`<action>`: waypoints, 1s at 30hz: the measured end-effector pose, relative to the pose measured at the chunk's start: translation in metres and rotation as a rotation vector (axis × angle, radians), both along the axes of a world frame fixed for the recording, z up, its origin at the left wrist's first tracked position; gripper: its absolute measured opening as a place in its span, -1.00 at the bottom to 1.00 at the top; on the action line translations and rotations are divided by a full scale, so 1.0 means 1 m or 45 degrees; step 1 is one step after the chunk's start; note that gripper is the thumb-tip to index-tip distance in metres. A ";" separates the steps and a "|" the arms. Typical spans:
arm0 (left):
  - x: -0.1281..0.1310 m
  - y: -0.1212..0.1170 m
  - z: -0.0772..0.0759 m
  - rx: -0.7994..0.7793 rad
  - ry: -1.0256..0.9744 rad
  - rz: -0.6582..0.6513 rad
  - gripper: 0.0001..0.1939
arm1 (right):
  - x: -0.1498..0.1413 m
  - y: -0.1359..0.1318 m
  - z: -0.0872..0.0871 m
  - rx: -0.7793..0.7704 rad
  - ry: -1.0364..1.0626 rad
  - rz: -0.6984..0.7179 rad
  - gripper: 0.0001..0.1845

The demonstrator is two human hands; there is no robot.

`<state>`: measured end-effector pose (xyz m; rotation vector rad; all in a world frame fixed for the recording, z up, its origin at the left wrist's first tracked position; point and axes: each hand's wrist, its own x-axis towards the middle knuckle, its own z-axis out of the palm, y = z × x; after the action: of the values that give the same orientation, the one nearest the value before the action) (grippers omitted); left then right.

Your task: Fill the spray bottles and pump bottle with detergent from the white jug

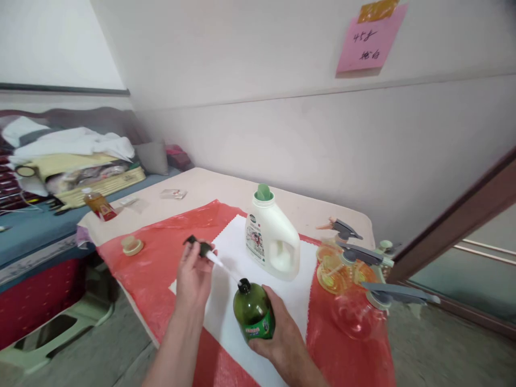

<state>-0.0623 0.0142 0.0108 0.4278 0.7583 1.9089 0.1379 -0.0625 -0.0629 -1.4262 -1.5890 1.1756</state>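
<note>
My right hand (282, 328) is wrapped round a green pump bottle (252, 309) with a green label and a black neck. In my left hand (195, 274) is the bottle's black pump head (201, 247), pinched between the fingers. Its pale dip tube (223, 266) slants down toward the bottle's neck; whether the tip is inside the neck I cannot tell. Behind the green bottle, a cream detergent jug (272, 236) with a side handle stands upright on a white sheet (226, 244). The jug has a green spout (264, 192) in its mouth and no cap on.
Clear and tinted spray bottles (358, 312) with grey trigger heads crowd the table's right edge. On the red cover (161, 252) at left lies a cap (132, 245). Farther back stand a drink bottle (99, 204) and small packets (173, 194). A wall rises behind.
</note>
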 end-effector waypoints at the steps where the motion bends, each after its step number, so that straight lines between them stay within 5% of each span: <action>1: -0.008 0.002 0.000 -0.019 -0.116 0.065 -0.94 | -0.004 0.000 -0.005 0.010 0.021 -0.009 0.04; 7: -0.023 0.004 0.003 -0.192 -0.387 0.075 -0.78 | -0.022 -0.001 -0.036 0.102 0.010 -0.004 0.05; 11: -0.016 0.001 0.006 -0.203 -0.399 0.005 -0.80 | -0.010 -0.004 -0.037 0.134 0.020 -0.019 -0.01; 14: -0.016 0.001 0.008 -0.210 -0.465 -0.012 -0.80 | 0.004 0.000 -0.024 0.134 -0.030 -0.102 -0.24; 17: -0.018 0.002 0.012 -0.231 -0.529 -0.032 -0.80 | 0.007 0.020 -0.010 0.162 -0.061 -0.353 -0.25; 23: -0.022 0.001 0.019 -0.339 -0.620 -0.036 -0.82 | -0.025 0.105 0.021 0.381 0.013 -0.610 0.01; 26: -0.025 0.002 0.021 -0.345 -0.641 -0.032 -0.82 | -0.034 0.138 0.039 0.412 0.065 -0.658 -0.15; 30: -0.029 0.004 0.015 -0.326 -0.657 -0.037 -0.82 | -0.025 0.135 0.067 0.454 0.015 -0.730 -0.30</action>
<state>-0.0914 0.0185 0.0261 -0.2090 0.6297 1.7550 0.1132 0.0729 0.0041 -1.4839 -1.1823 0.5355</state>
